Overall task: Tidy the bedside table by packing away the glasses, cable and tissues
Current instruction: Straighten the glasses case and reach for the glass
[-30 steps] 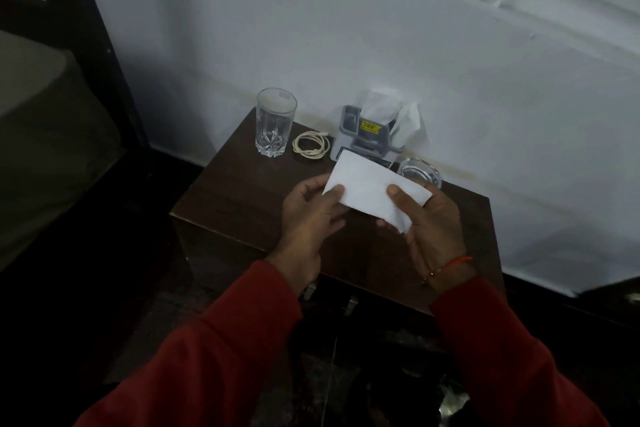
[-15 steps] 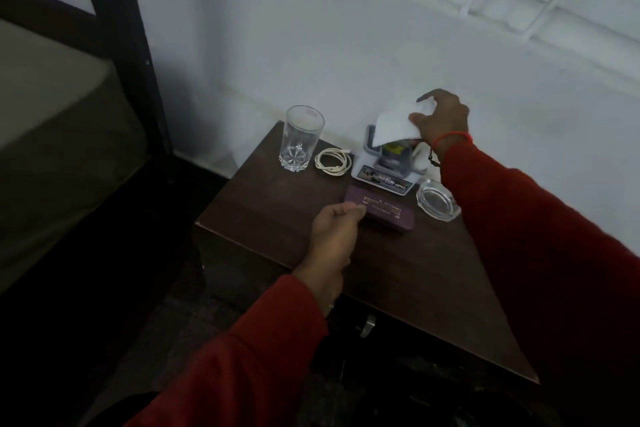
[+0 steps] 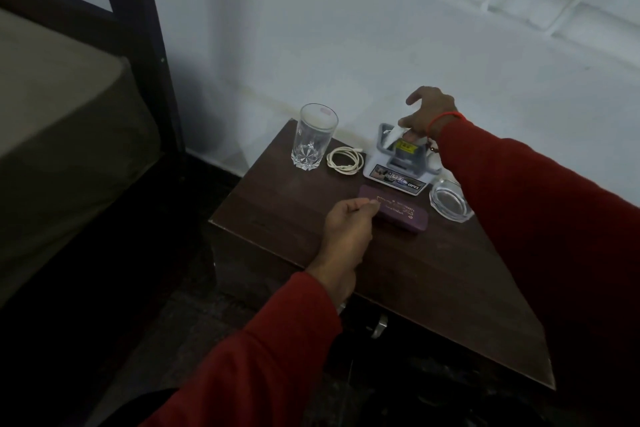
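Note:
On the dark wooden bedside table (image 3: 433, 288) lies a purple glasses case (image 3: 398, 211), closed. My left hand (image 3: 346, 229) rests beside it with curled fingers, and the fingertips touch the case's left end. At the back stands a grey tissue holder (image 3: 391, 156) with stickers. My right hand (image 3: 427, 114) reaches over it and pinches a white tissue (image 3: 394, 132) down into its slot, index finger lifted. Most of the tissue is hidden in the holder. A coiled cream cable (image 3: 345, 159) lies left of the holder.
A cut drinking glass (image 3: 313, 139) stands at the table's back left corner. A clear glass ashtray (image 3: 450, 203) sits right of the case, under my right sleeve. A bed (image 3: 52, 149) and a dark bedpost (image 3: 152, 55) are on the left, with the white wall behind.
Both hands held the folded tissue over the table. My right hand then carried it to the holder and has pushed it down into the slot. My left hand dropped beside the case.

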Tool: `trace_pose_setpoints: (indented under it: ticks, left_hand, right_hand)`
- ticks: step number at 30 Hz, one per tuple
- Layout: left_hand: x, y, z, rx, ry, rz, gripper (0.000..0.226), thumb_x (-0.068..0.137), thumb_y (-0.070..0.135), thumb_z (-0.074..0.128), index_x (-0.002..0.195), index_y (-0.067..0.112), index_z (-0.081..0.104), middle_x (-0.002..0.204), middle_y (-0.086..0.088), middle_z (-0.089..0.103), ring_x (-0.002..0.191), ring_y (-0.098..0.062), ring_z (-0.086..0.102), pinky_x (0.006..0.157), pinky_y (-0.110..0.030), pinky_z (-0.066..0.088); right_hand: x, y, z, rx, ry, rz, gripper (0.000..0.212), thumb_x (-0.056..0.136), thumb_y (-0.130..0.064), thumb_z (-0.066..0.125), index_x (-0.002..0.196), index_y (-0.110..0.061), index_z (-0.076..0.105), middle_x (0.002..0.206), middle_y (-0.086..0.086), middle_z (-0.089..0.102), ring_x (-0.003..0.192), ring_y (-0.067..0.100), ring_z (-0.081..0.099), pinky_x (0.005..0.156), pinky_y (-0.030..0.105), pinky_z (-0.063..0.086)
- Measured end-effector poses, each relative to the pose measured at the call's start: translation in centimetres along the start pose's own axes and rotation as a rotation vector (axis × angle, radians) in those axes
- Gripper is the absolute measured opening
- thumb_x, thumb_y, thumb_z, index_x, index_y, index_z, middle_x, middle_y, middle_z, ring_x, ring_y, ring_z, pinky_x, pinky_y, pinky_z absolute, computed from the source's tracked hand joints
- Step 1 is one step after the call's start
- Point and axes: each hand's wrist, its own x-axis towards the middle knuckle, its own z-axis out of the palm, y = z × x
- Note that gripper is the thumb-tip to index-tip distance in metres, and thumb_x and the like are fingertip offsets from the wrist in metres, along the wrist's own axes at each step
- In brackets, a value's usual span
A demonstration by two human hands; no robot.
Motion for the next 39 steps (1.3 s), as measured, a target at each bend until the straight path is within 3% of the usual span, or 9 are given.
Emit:
trace_pose_setpoints:
  ticks: [4,7,9,12,16,19,22,29,39]
  left_hand:
    - [0.1,-0.2,0.2,0.012,0.002,0.008,0.018,0.096,0.034,0.059,0.110,0.027,0.065,0.086,0.012,0.062,0.086,-0.014,0.059,0.059,-0.026,0.039]
    - [0.2,-0.3,0.3,0.002,0.004,0.012,0.016,0.095,0.035,0.059,0.109,0.029,0.065,0.090,0.012,0.064,0.085,-0.014,0.060,0.062,-0.027,0.042]
    - [0.2,-0.3,0.4,-0.008,0.010,0.017,0.015,0.095,0.035,0.059,0.108,0.030,0.065,0.091,0.013,0.066,0.085,-0.013,0.061,0.062,-0.027,0.043]
    - [0.2,-0.3,0.4,-0.028,0.028,0.024,0.017,0.095,0.034,0.060,0.111,0.030,0.065,0.096,0.013,0.068,0.086,-0.013,0.063,0.061,-0.025,0.044]
    - [0.2,-0.3,0.4,-0.068,0.065,0.034,0.021,0.094,0.031,0.061,0.115,0.029,0.065,0.104,0.010,0.070,0.090,-0.013,0.066,0.061,-0.024,0.042]
    - [0.4,-0.3,0.3,-0.078,0.087,0.052,0.021,0.094,0.029,0.061,0.114,0.028,0.065,0.103,0.010,0.070,0.090,-0.013,0.066,0.061,-0.024,0.042]
    - [0.6,-0.5,0.2,-0.078,0.104,0.072,0.016,0.093,0.027,0.061,0.109,0.028,0.065,0.102,0.010,0.070,0.101,-0.019,0.069,0.067,-0.027,0.044]
    - [1.1,-0.7,0.1,-0.058,0.134,0.087,0.018,0.093,0.026,0.061,0.110,0.026,0.066,0.104,0.006,0.072,0.103,-0.020,0.070,0.072,-0.028,0.046]
    - [1.0,-0.1,0.0,-0.148,0.155,0.219,0.019,0.096,0.025,0.060,0.115,0.029,0.064,0.101,0.011,0.070,0.089,-0.012,0.065,0.072,-0.027,0.048]
  right_hand:
    - [-0.5,0.4,-0.1,0.168,-0.003,0.063,0.031,0.086,-0.007,0.073,0.115,-0.010,0.061,0.133,0.020,0.052,0.073,0.035,0.072,0.071,0.042,0.063]
    - [-0.8,0.4,-0.4,0.173,0.171,-0.023,0.023,0.092,-0.016,0.063,0.114,-0.009,0.061,0.117,0.022,0.064,0.097,0.039,0.069,0.087,0.046,0.057]
    - [-1.3,0.1,-0.5,0.058,0.296,-0.159,0.022,0.094,-0.018,0.056,0.114,-0.009,0.061,0.114,0.021,0.065,0.111,0.034,0.060,0.094,0.036,0.047]
    - [-2.5,-1.1,0.2,0.055,0.340,-0.311,0.022,0.093,-0.013,0.053,0.113,-0.010,0.064,0.113,0.020,0.061,0.108,0.032,0.058,0.090,0.033,0.043]
    - [-3.7,-3.9,2.9,0.054,0.031,-0.489,0.039,0.091,-0.023,0.068,0.126,-0.009,0.060,0.120,0.021,0.058,0.107,0.030,0.059,0.093,0.023,0.038]
    - [-4.1,-6.3,5.3,0.021,-0.203,-0.486,0.082,0.082,-0.050,0.074,0.148,-0.017,0.038,0.148,0.017,0.041,0.138,0.031,0.040,0.116,0.043,0.033]
    - [-3.9,-7.8,7.3,0.037,-0.311,-0.414,0.101,0.075,-0.055,0.077,0.154,-0.028,0.021,0.157,0.016,0.027,0.145,0.035,0.028,0.118,0.050,0.029]
    - [-4.2,-7.4,9.4,0.251,-0.157,-0.383,0.089,0.068,-0.034,0.088,0.143,-0.024,0.042,0.128,0.014,0.059,0.112,0.023,0.058,0.094,0.025,0.039]
    - [-9.2,-5.9,2.7,0.752,0.137,-0.350,0.080,0.068,-0.029,0.088,0.134,-0.026,0.043,0.110,0.009,0.054,0.087,0.025,0.063,0.088,0.045,0.056]
